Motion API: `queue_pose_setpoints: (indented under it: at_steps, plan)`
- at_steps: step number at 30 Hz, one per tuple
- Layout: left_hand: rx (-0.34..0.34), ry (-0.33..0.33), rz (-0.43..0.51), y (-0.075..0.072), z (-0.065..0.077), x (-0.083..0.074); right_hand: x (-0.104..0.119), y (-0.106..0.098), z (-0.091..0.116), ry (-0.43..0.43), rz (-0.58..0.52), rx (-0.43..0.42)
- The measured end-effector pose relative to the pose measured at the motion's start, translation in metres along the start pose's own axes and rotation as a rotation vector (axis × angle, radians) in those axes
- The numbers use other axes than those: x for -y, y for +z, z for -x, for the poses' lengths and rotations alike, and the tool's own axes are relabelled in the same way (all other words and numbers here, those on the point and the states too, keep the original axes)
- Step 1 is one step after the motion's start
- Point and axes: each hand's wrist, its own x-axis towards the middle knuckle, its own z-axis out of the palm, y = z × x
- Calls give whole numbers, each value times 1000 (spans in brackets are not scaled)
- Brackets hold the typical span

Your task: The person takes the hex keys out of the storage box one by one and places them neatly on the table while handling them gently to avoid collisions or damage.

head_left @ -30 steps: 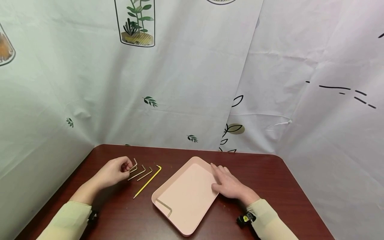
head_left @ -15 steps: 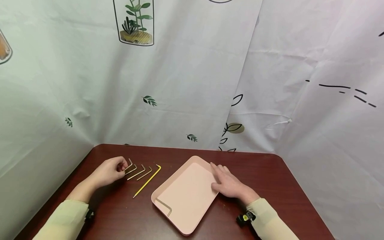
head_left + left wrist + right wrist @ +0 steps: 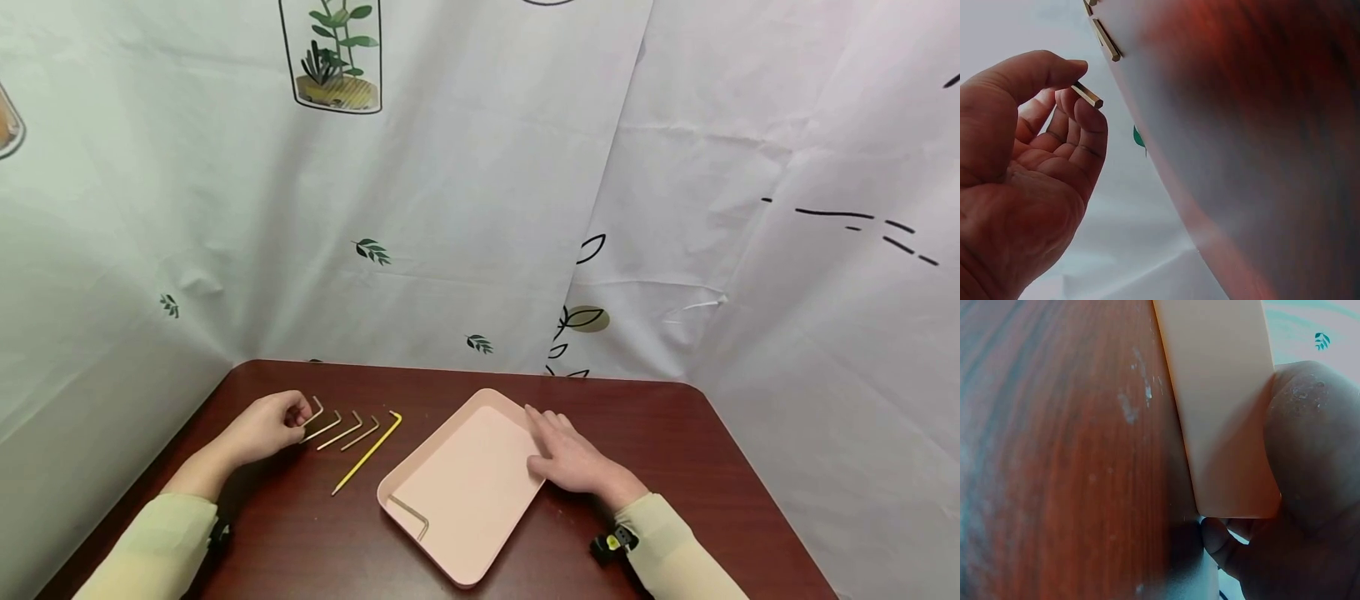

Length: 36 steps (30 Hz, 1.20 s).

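Observation:
My left hand pinches an L-shaped hex key between thumb and fingertips at the left end of a row. In the left wrist view the hex end of this key pokes out past the fingertips. To its right lie three similar brass-toned hex keys and a longer yellow one, spaced apart and slanting alike. My right hand grips the pink tray at its right corner, thumb over the rim and fingers along the outside. One hex key lies inside the tray's near-left end.
The dark red-brown wooden table carries everything. White printed cloth hangs behind its far edge and along both sides.
My left hand has moved left with the pinched hex key, away from the neighbouring key. The right hand and the tray stay in place.

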Motion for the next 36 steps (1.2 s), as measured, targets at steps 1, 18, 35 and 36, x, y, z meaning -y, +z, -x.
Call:
queue_pose_setpoints:
  at_steps: [1,18,35,36]
  plan:
    - [3,-1,-5,-1,0,1,0,0,0,2,2,1]
    - [98,-43,-28,-9,-9,6,-2,1,0,11,-4,4]
    - [160,-47,-30,-10,-12,13,-1,1,0,24,-19,12]
    - [166,-48,-29,-10,-12,13,0,1,0,23,-17,11]
